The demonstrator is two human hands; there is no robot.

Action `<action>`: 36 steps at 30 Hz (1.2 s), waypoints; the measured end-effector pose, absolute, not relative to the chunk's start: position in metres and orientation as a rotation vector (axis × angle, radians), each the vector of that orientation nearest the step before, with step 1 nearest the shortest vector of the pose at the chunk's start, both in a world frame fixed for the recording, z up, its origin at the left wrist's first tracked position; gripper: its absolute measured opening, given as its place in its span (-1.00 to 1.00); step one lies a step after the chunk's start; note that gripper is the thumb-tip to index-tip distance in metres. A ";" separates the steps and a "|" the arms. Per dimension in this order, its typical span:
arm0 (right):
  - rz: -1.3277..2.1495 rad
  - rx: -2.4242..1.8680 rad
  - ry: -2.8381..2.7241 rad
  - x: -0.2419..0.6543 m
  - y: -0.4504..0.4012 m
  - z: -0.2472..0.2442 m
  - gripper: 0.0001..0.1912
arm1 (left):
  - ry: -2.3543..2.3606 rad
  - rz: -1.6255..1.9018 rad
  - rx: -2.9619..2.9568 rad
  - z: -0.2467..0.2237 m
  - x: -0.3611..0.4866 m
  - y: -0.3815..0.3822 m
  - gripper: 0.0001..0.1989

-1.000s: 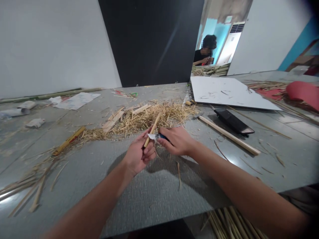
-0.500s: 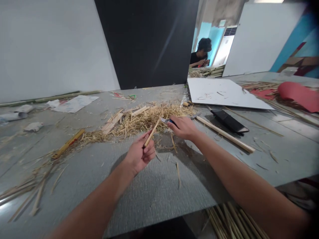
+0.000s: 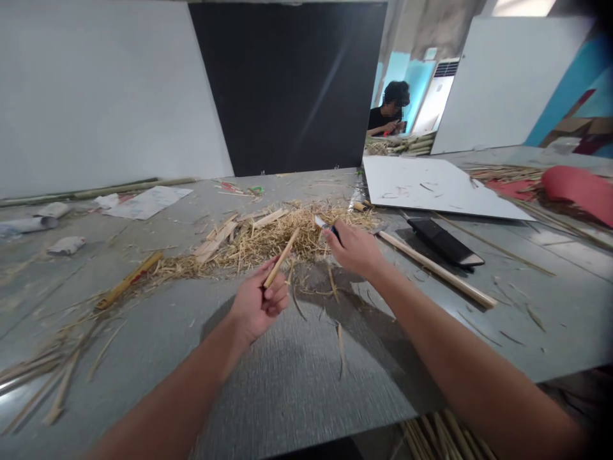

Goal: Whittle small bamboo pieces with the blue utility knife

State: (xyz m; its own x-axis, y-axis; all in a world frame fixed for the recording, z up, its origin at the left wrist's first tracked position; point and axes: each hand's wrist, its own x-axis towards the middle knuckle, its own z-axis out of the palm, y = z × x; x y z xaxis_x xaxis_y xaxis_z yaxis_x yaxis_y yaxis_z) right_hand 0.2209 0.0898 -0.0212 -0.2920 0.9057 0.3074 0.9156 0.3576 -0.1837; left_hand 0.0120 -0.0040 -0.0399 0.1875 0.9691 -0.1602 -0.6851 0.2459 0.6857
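Note:
My left hand (image 3: 261, 297) is closed around the lower part of a short bamboo strip (image 3: 282, 257), which tilts up and away to the right. In my right hand (image 3: 353, 246) is a knife (image 3: 320, 222) with a blue handle mostly hidden by the fingers; its bare blade points up and left. The blade and the strip are apart, with a small gap between them. Behind both hands spreads a heap of straw-coloured shavings (image 3: 268, 239), with flat pale pieces of bamboo (image 3: 218, 241) lying at its left side.
A bamboo stick (image 3: 438, 269) and a black pouch (image 3: 445, 243) lie right of my right hand. Further left is a yellow bamboo piece (image 3: 129, 281). A white board (image 3: 431, 182) lies at the back, near red sheets (image 3: 579, 191). Another person (image 3: 390, 112) sits beyond the table.
The knife and strip have moved apart: my left hand has shifted a little left and down with the strip, my right hand slightly right. The view has tilted slightly.

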 end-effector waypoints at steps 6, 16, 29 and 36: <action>0.067 -1.227 -2.460 0.197 0.051 -0.025 -0.56 | 0.657 1.245 0.597 -0.041 0.014 -0.004 -0.83; 0.027 -1.116 -2.567 0.190 0.044 -0.028 -0.58 | 0.690 1.271 0.666 -0.047 0.015 -0.006 -0.78; 0.075 -1.467 -2.178 0.243 0.103 -0.030 -0.56 | 0.642 1.156 0.712 -0.039 0.019 -0.016 -0.62; 0.107 -1.261 -2.053 0.256 0.102 -0.028 -0.61 | 0.636 1.185 0.660 -0.039 0.020 -0.014 -0.70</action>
State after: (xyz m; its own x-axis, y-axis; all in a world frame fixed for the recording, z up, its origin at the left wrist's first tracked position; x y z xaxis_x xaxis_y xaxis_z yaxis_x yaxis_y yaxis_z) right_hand 0.2557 0.1015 -0.0279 -0.2679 0.8062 0.5275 0.7472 0.5195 -0.4145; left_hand 0.0199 -0.0142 -0.0392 0.2527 0.9624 -0.0997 -0.6156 0.2394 0.7508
